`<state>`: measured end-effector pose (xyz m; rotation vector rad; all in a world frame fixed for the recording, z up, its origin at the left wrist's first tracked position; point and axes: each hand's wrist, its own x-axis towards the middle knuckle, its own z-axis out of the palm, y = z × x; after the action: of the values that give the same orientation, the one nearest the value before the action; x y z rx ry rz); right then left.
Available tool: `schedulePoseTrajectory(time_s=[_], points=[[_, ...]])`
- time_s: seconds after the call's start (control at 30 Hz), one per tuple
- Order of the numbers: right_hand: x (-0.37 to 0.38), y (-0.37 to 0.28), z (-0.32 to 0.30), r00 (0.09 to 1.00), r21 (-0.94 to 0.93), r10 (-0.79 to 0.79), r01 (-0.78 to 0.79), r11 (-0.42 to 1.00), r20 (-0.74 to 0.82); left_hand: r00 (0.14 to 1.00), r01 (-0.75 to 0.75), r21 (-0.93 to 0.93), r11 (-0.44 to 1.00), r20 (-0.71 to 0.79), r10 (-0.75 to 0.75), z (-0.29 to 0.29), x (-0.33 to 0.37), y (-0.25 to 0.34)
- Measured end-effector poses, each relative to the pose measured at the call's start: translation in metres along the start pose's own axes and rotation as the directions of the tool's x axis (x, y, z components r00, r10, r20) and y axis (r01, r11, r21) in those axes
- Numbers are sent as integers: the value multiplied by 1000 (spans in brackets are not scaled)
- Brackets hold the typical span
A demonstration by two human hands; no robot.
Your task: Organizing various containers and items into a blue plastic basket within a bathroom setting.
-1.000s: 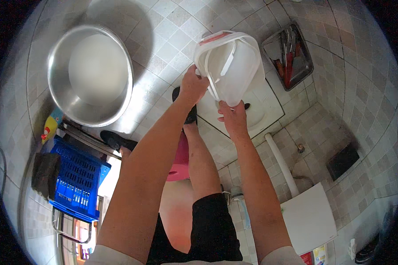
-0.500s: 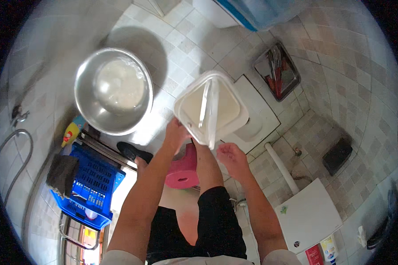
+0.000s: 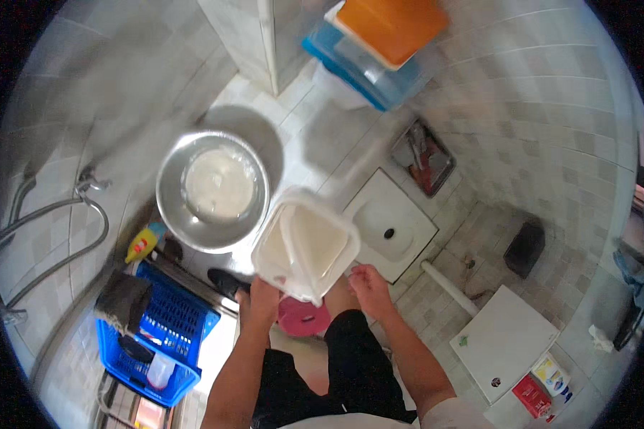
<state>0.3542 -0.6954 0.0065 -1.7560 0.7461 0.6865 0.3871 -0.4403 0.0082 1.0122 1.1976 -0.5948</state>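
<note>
My left hand (image 3: pixel 265 300) grips the near left side of a white, rounded-square bucket (image 3: pixel 340 227). A white strip, seemingly its handle, crosses the bucket's mouth, and pale cream-coloured contents or an inner surface show below it; which of these I cannot tell. Just right of the bucket is my right hand (image 3: pixel 369 287), apart from it, with loosely bent fingers and nothing seen in them. Left of the bucket, a round steel basin (image 3: pixel 175 214) stands on the floor with cloudy whitish liquid (image 3: pixel 222 184) in it. The bucket's near rim hides part of my left fingers.
A squat toilet (image 3: pixel 371 227) lies beyond my right hand, with a tray of tools (image 3: pixel 447 171) behind it. To the left are a blue basket (image 3: pixel 111 357), a yellow bottle (image 3: pixel 143 244) and a shower hose (image 3: pixel 57 266). A pink stool (image 3: pixel 302 319) stands between my legs.
The view has shifted, so the room appears displaced. My left hand has brought the bucket nearer the steel basin, leaving the squat toilet more exposed. My right hand stays beside the bucket.
</note>
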Motion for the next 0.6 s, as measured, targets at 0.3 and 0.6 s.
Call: schedulePoseTrajectory(time_s=[0.3, 0.6], points=[[65, -97, -27, 909, -203, -414, 396, 895, -50, 994, -106, -5, 994, -5, 106, -83, -31, -41], [132, -196, -46, 990, 146, -134, 140, 979, -47, 994, -35, -176, 984, -106, 16, -101, -54, -46]])
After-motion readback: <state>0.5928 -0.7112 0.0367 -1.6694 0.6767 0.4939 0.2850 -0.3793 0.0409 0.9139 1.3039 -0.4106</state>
